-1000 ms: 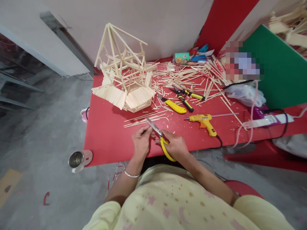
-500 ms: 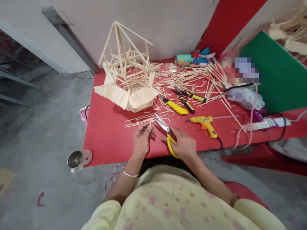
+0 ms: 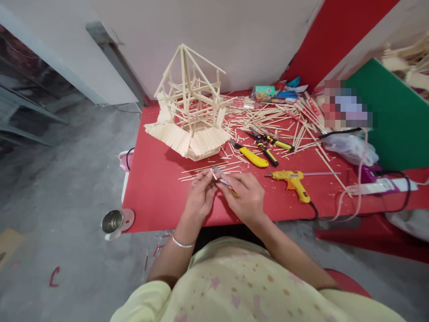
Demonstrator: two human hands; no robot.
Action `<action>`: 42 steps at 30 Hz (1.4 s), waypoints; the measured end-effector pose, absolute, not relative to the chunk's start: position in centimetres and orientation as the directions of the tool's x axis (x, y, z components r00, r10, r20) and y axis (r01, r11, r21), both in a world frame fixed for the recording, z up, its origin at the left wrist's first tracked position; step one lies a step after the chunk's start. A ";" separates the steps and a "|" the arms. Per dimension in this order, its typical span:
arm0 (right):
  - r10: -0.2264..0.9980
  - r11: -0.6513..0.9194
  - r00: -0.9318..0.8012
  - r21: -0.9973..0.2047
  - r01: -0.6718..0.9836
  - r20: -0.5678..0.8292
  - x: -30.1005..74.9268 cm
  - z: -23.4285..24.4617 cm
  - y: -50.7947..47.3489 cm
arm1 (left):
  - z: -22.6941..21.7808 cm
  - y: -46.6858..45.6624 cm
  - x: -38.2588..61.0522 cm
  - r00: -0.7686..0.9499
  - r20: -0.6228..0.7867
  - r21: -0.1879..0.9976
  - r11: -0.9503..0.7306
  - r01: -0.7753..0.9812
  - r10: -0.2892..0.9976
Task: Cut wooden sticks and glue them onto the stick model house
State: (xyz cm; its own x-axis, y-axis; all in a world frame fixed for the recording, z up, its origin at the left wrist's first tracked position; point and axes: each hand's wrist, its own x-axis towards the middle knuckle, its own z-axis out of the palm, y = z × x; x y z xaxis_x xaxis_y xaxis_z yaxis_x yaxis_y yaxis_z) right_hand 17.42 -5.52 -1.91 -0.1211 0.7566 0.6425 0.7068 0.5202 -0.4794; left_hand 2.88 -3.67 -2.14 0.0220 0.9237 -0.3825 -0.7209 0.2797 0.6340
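The left hand (image 3: 200, 195) is pinching a short, pale wooden stick (image 3: 213, 174), the right hand (image 3: 247, 195) gripping yellow-handled metal scissors (image 3: 225, 182), apparently for trimming, next needing careful alignment.

Head camera, above wearer's chest (image 3: 248, 277), facing forward and down; red table (image 3: 161, 201) near.

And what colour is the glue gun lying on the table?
The glue gun is mostly yellow, as the head view shows.
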 end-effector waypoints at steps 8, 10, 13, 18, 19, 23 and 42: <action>0.622 0.662 -0.225 -0.350 0.663 0.750 14.6 -1.1 -2.2 | -0.5 -2.4 0.3 -0.034 -0.359 0.570 0.190 -0.800 0.933; 0.602 0.679 -0.255 -0.318 0.662 0.756 14.4 -1.2 -1.9 | -0.1 -2.2 0.0 -0.055 -0.358 0.597 0.184 -0.781 0.932; 0.588 0.695 -0.290 -0.287 0.660 0.755 14.1 -1.2 -1.6 | 0.3 -1.9 -0.2 -0.084 -0.349 0.658 0.180 -0.731 0.933; 0.602 0.672 -0.289 -0.277 0.686 0.744 13.2 -1.1 -0.6 | 0.3 -1.8 -0.3 -0.170 -0.294 0.736 0.110 -0.668 0.941; 0.602 0.660 -0.270 -0.278 0.698 0.752 13.0 -1.1 -0.3 | 0.2 -1.9 -0.3 -0.201 -0.281 0.764 0.092 -0.639 0.938; 0.569 0.663 -0.234 -0.272 0.698 0.788 12.0 -1.2 1.0 | -0.4 -2.5 -0.2 -0.307 -0.203 0.843 0.006 -0.538 0.930; 0.637 0.609 -0.255 -0.273 0.745 0.728 11.4 -0.5 1.9 | 0.2 -2.1 0.8 -0.267 -0.208 0.793 0.003 -0.609 0.941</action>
State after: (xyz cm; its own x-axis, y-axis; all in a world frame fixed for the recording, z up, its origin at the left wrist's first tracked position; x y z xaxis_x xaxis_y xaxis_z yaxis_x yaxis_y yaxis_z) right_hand 11.40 1.90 -0.52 -0.2546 0.6371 0.7275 0.7445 0.6092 -0.2730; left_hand 0.81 -2.13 0.23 -0.2670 0.9410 -0.2079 -0.6088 0.0025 0.7933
